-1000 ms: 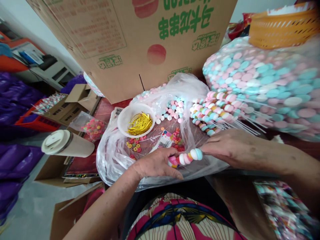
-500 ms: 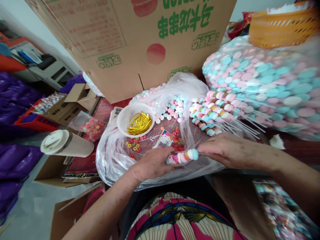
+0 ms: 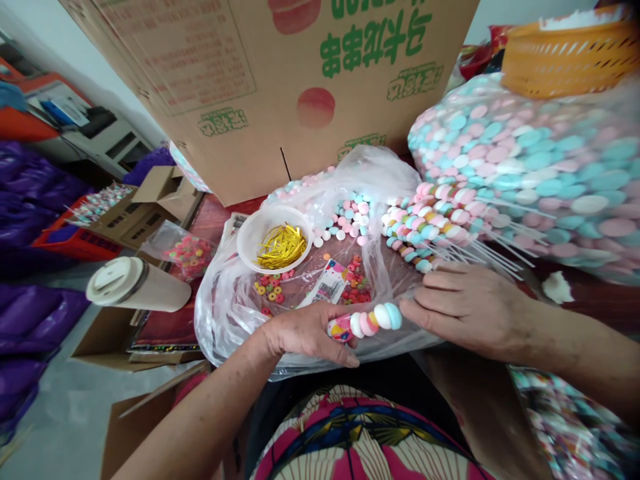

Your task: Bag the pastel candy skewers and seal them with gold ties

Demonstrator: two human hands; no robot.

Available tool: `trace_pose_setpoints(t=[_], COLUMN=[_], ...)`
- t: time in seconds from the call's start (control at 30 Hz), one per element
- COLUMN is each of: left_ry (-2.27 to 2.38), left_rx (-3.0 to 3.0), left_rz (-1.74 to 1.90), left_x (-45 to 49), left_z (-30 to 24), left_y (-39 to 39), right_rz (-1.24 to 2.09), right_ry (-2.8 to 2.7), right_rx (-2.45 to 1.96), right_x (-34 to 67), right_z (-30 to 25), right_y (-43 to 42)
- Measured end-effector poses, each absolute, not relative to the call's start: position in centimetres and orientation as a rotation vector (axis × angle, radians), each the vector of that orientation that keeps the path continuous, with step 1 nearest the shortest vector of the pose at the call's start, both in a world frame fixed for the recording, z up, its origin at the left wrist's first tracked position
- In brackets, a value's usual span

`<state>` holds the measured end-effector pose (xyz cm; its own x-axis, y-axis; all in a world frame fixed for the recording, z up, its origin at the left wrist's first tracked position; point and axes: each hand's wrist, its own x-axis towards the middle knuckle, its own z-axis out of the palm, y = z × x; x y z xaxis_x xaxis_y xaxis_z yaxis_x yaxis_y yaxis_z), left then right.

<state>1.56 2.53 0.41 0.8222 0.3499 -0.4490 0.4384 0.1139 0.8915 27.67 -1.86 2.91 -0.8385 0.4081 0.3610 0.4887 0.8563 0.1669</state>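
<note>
My left hand (image 3: 310,331) is closed around a marshmallow skewer (image 3: 376,320) in a clear wrapper with a colourful printed part. White, pink, yellow and pale blue marshmallows stick out to the right of my palm. My right hand (image 3: 463,307) is just beyond the blue end, its fingers stretched out and slightly apart; its thumb is hidden. Behind the right fingers lies a pile of finished marshmallow skewers (image 3: 433,223) with white sticks. A printed packet (image 3: 327,283) rests on the clear plastic sheet (image 3: 230,333) beyond my left hand, beside small ring-shaped candies (image 3: 356,283).
A white bowl (image 3: 245,240) of gold twist ties (image 3: 281,247) stands on the plastic. Loose marshmallows (image 3: 353,217) lie behind it. A large carton (image 3: 280,87) rises at the back, with a big marshmallow bag (image 3: 540,180) and orange basket (image 3: 565,60) at right. A lidded cup (image 3: 155,287) lies left.
My right hand has moved slightly right and its fingers have spread at the skewer's end. My left thumb has swung out toward me, showing more of the printed wrapper.
</note>
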Motion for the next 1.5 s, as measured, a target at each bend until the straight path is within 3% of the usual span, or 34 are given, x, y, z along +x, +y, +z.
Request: trace_pose_setpoints(t=[0.3, 0.53, 1.0, 1.13, 1.23, 1.4, 1.5], left_ry=[1.030, 1.037, 0.876, 1.001, 0.942, 0.812, 0.801], left_rx=[2.084, 1.903, 1.881, 2.141, 2.025, 1.819, 1.818], left_rz=[-0.063, 0.084, 0.146, -0.092, -0.191, -0.176, -0.126], left_x=[2.4, 3.1, 4.1, 0.9, -0.1, 0.3, 1.1], left_z=[1.5, 1.6, 1.3, 2.3, 2.1, 1.5, 1.6], left_y=[1.5, 0.7, 1.5, 2.3, 2.5, 3.1, 3.2], right_rz=[-0.027, -0.282, 0.347, 0.423, 0.344, -0.155, -0.176], right_ry=[-2.683, -2.639, -2.701, -2.613, -2.638, -2.696, -2.677], right_rx=[-0.929, -0.915, -0.956, -1.042, -0.959, -0.839, -0.810], right_x=[27.7, 27.2, 25.8, 27.1, 27.6, 28.0, 27.2], right_z=[3.7, 2.7, 0.8, 1.3, 1.8, 2.4, 2.1], right_y=[-1.8, -2.2, -1.3, -1.0, -1.0, -1.1, -1.4])
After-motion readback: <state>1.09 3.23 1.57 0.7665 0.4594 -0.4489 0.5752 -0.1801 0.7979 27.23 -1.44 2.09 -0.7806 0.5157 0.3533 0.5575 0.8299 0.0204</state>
